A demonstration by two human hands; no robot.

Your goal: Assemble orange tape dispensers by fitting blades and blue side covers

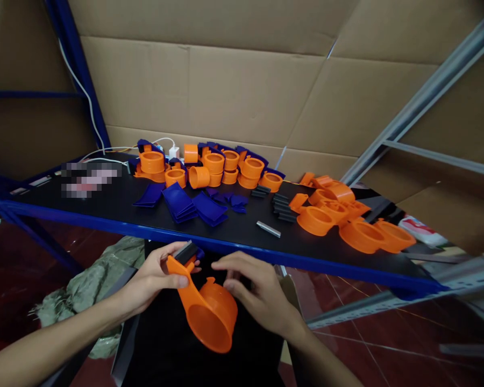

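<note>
Cardboard wall: (246, 91) stood behind the rear edge of the surface.
Black surface: (242, 228) blue-framed, carried the loose stock; front edge ran just beyond the hands.
Orange pile: (341, 191) ring-shaped parts, overlapping, toward the right end of the surface.
Row of orange rings: (215, 180) along the rear edge, some stacked, dark-blue pieces behind.
Right hand: (258, 282) fingers parted and bent, closed on nothing; thumb at the cup's upper side, contact or near miss couldn't be told. Judged well placed to steady the cup lightly, without squeezing the rim.
Left hand: (155, 277) gripped the orange holder by its handle end, thumb on the near face. Firm grip there seemed best, since the cup's weight likely tipped it.
Orange holder: (223, 306) in the air, off the surface, before the front edge; cup low, mouth tilted toward the camera. Turning it slowly would probably help seat things squarely.
Blue sheets: (178, 201) three small stacks near the front edge, left of middle.
Black strips: (282, 208) ridged, bunched left of the orange pile.
Black piece: (185, 252) at the handle's top; better checked for straightness, attachment unclear.
Metal rod: (268, 229) lay near the front edge, clear of the strips.
</note>
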